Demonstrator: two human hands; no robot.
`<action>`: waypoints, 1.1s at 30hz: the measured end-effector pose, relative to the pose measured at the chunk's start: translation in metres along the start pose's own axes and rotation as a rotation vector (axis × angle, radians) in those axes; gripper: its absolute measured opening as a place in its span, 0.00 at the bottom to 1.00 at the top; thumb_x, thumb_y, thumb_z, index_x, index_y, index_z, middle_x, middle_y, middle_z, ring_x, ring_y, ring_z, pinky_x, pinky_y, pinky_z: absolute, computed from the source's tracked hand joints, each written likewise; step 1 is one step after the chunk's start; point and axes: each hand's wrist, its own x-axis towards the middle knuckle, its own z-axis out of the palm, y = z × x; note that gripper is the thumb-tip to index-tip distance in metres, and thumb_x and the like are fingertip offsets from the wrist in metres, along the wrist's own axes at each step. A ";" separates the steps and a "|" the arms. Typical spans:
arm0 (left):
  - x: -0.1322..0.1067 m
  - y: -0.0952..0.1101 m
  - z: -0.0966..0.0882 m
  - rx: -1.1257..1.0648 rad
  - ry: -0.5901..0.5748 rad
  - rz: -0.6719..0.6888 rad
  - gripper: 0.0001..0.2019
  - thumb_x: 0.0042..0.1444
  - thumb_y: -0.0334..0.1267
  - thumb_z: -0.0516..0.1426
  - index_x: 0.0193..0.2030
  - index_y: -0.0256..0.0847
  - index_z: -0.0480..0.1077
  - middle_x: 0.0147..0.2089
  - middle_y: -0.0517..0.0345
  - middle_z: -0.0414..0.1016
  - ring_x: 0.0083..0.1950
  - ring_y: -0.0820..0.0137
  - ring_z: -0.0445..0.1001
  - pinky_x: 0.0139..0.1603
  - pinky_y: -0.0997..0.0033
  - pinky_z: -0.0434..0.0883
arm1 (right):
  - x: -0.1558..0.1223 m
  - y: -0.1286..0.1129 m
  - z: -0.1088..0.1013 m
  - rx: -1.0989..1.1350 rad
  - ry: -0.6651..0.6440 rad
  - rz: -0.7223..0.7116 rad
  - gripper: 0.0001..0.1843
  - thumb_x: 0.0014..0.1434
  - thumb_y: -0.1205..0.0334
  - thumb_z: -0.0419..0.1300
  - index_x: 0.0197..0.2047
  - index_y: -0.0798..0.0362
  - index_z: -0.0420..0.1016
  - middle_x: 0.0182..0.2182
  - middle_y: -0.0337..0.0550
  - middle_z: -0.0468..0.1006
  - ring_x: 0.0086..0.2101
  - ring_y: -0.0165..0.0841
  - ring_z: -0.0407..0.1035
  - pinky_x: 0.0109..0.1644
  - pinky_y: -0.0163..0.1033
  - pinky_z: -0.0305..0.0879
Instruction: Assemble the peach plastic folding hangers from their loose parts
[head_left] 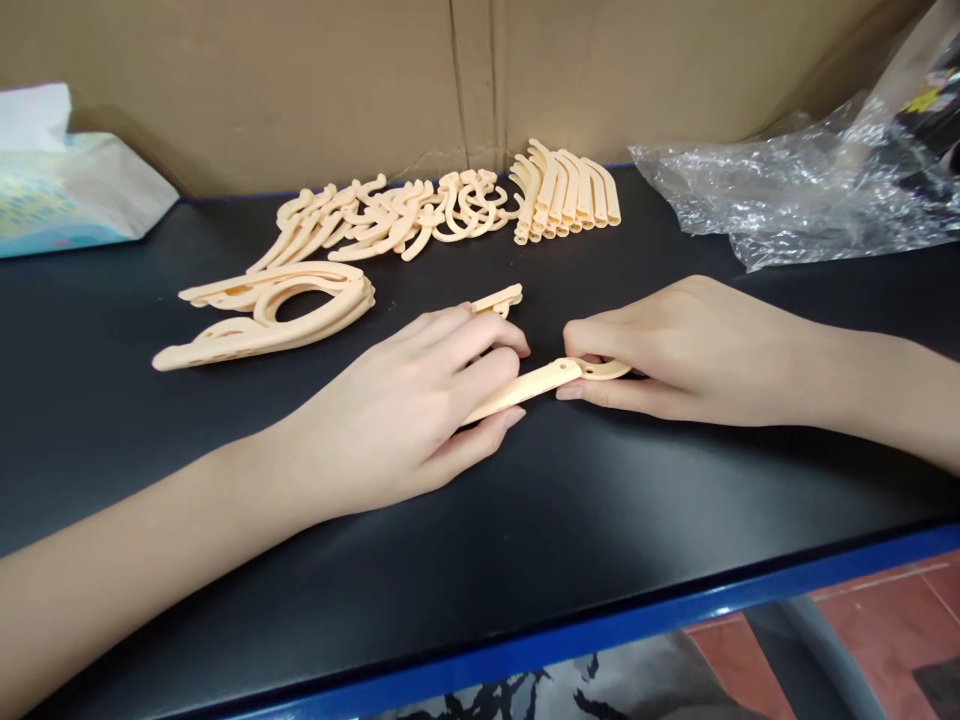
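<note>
My left hand [420, 400] is closed around a cream plastic hanger arm [536, 383], its fingers hiding much of the length. My right hand [682, 350] pinches a curved hanger piece [604, 370] that meets the right end of that arm, where small holes show. The joint between the two pieces is partly covered by my fingers. Past my left fingers, another cream hanger part [499, 300] sticks out; whether it joins the held arm I cannot tell. To the left of that hand lies a small stack of folded hangers [300, 325].
Along the back of the black table [450, 580] lie a heap of curved hook pieces [397, 215] and a row of hanger arms [566, 195]. A tissue pack [82, 190] is at the far left, a clear plastic bag [810, 195] at the right. A blue edge [600, 630] borders the front.
</note>
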 end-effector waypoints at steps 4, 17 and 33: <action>0.001 0.000 0.000 -0.001 -0.010 0.007 0.08 0.67 0.36 0.48 0.40 0.39 0.67 0.54 0.47 0.70 0.54 0.58 0.69 0.57 0.54 0.66 | 0.000 0.001 0.001 -0.002 0.017 -0.011 0.18 0.68 0.48 0.47 0.31 0.50 0.59 0.22 0.34 0.64 0.20 0.27 0.53 0.26 0.37 0.41; 0.001 0.000 0.001 -0.009 -0.004 -0.005 0.08 0.67 0.37 0.48 0.40 0.39 0.67 0.54 0.48 0.70 0.55 0.58 0.69 0.59 0.55 0.65 | -0.001 0.000 0.000 -0.006 0.008 0.003 0.17 0.68 0.49 0.47 0.31 0.50 0.59 0.22 0.34 0.64 0.20 0.27 0.52 0.27 0.37 0.42; 0.002 0.000 -0.001 -0.010 -0.023 0.005 0.09 0.66 0.37 0.48 0.38 0.39 0.66 0.53 0.46 0.70 0.52 0.56 0.70 0.55 0.52 0.67 | -0.001 0.001 0.001 -0.010 0.024 -0.015 0.18 0.68 0.48 0.46 0.30 0.50 0.58 0.22 0.34 0.64 0.19 0.27 0.51 0.26 0.37 0.42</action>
